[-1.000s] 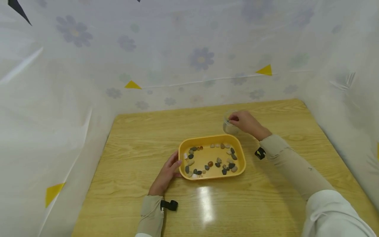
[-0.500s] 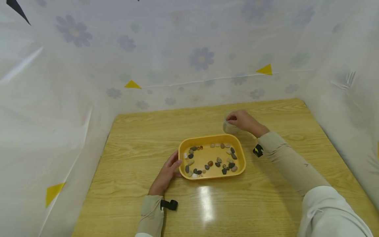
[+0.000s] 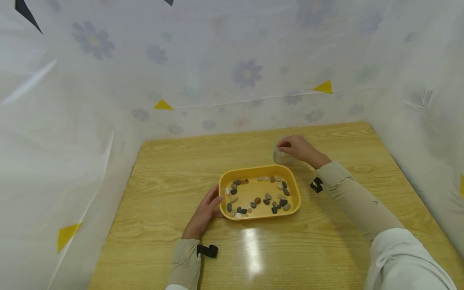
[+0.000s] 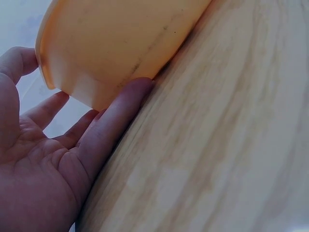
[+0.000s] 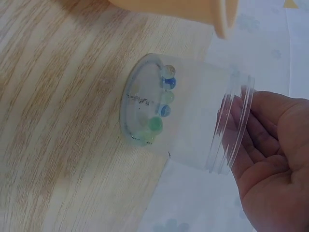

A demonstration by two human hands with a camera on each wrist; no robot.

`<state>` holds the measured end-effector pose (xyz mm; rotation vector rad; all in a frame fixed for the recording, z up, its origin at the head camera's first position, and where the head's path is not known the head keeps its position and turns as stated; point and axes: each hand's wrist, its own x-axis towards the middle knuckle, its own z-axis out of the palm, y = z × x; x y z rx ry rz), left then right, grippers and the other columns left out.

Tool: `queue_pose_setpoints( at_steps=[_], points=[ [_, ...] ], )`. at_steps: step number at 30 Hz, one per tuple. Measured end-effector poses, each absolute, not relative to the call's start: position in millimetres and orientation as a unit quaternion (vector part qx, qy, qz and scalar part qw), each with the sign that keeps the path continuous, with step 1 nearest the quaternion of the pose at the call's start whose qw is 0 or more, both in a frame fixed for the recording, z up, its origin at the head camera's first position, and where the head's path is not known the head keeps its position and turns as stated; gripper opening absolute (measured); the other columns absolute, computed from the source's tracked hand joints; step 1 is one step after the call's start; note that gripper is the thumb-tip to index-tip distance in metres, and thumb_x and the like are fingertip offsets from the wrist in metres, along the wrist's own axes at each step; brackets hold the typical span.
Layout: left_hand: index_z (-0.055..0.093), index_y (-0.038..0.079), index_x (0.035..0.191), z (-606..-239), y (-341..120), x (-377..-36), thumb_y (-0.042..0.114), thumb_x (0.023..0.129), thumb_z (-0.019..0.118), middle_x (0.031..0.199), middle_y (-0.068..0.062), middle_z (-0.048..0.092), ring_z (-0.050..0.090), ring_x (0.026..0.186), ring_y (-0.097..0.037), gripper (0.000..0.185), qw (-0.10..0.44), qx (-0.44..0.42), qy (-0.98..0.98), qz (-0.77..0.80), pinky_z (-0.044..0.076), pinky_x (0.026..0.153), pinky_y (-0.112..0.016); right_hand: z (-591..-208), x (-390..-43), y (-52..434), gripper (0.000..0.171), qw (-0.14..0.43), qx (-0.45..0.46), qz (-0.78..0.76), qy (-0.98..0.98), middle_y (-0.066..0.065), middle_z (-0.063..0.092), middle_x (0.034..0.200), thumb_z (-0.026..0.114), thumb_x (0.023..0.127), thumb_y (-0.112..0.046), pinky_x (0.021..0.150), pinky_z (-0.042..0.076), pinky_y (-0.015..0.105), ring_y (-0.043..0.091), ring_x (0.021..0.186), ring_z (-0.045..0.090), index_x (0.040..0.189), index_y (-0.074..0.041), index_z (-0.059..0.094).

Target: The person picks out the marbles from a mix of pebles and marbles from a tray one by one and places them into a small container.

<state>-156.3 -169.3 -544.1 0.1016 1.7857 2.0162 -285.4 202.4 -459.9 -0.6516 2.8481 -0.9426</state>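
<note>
A yellow tray (image 3: 259, 169) sits mid-table with dark and pale pebbles and a few amber-brown beads in it. At its left end my left hand (image 3: 201, 215) holds the tray, thumb on the rim and fingers along the outer wall; the left wrist view shows this hand (image 4: 53, 159) from close by. Behind the tray's right corner stands a clear jar (image 5: 188, 116) with several blue, green and clear marbles (image 5: 155, 124) at its bottom. My right hand (image 3: 299, 149) has its bent fingers at the jar's mouth. The jar wall partly blurs the fingertips, so anything between them is unclear.
A wood-grain table (image 3: 174, 169) carries everything. Translucent sheeting with a flower print (image 3: 247, 73) hangs along its back and sides, with yellow triangles (image 3: 322, 86) on it. Black straps (image 3: 208, 251) are on both wrists. The tray's edge lies close to the jar.
My right hand has dipped slightly left into the jar's mouth, and the small greenish thing at its fingertips has gone from sight. The left hand and tray have stayed put.
</note>
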Motion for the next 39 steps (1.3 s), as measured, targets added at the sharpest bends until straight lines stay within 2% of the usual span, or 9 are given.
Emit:
queue_pose_setpoints(
  at_steps=[11,25,33,39],
  points=[
    [0.024,0.018,0.149,-521,-170,-154,0.021,0.099,0.046,0.149,-0.011,0.025,0.041,0.123,-0.036,0.054,0.232,0.048,0.653,0.72,0.053,0.078,-0.047,-457,-285,209,0.023,0.028,-0.198,-0.312,0.929,0.014,0.064,0.106,0.056,0.094,-0.012,0.08,0.05,0.044,0.027,0.094,0.06,0.111,0.0,0.064],
    [0.026,0.019,0.148,-522,-171,-156,0.023,0.098,0.048,0.148,-0.01,0.028,0.042,0.122,-0.036,0.054,0.229,0.046,0.657,0.717,0.053,0.078,-0.047,-450,-277,205,0.022,0.003,-0.191,-0.313,0.93,0.012,0.064,0.104,0.058,0.093,-0.011,0.079,0.051,0.043,0.025,0.092,0.06,0.111,-0.001,0.065],
    [0.031,0.026,0.145,-549,-172,-164,0.031,0.096,0.053,0.145,-0.006,0.033,0.045,0.12,-0.033,0.054,0.204,0.038,0.657,0.725,0.055,0.073,-0.044,-442,-269,196,0.021,-0.008,-0.207,-0.307,0.929,0.01,0.065,0.103,0.058,0.092,-0.011,0.077,0.052,0.041,0.022,0.089,0.061,0.11,-0.003,0.066],
    [0.03,0.025,0.146,-553,-173,-164,0.031,0.095,0.053,0.145,-0.008,0.032,0.046,0.119,-0.032,0.056,0.197,0.046,0.659,0.725,0.055,0.071,-0.044,-436,-259,179,0.021,-0.013,-0.228,-0.297,0.927,0.009,0.065,0.102,0.058,0.093,-0.013,0.077,0.052,0.039,0.021,0.088,0.061,0.11,-0.003,0.067]
  ],
)
